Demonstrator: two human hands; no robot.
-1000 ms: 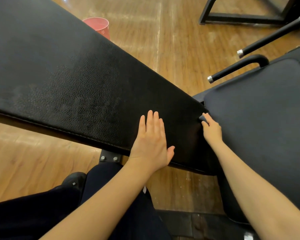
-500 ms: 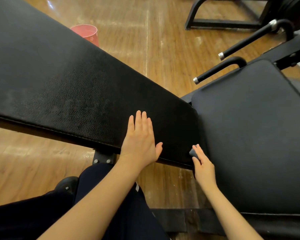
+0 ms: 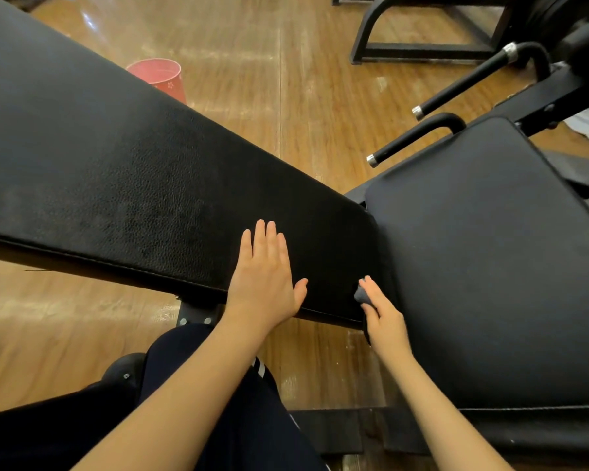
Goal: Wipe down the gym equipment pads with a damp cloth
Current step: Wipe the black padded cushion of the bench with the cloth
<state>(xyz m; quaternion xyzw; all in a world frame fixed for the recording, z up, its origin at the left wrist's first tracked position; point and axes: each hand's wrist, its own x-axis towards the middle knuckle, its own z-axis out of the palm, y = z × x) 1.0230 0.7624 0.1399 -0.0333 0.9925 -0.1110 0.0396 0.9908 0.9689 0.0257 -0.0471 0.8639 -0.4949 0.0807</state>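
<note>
Bucket (image 3: 160, 78) behind long pad (image 3: 123, 178)

Cloth (image 3: 360, 294): mostly hidden under the right hand (image 3: 385, 317); only a small grey tip shows. Long back pad (image 3: 116, 171): cut off at left and top edges. Seat pad (image 3: 490, 266): cut off at right edge. Red bucket (image 3: 160, 76): lower part hidden behind the back pad.

Grained, matt black leather-look back pad (image 3: 123, 178), smoother seat pad (image 3: 490, 266), glossy wooden floor (image 3: 252, 62), chrome-tipped handles (image 3: 422, 137).
</note>
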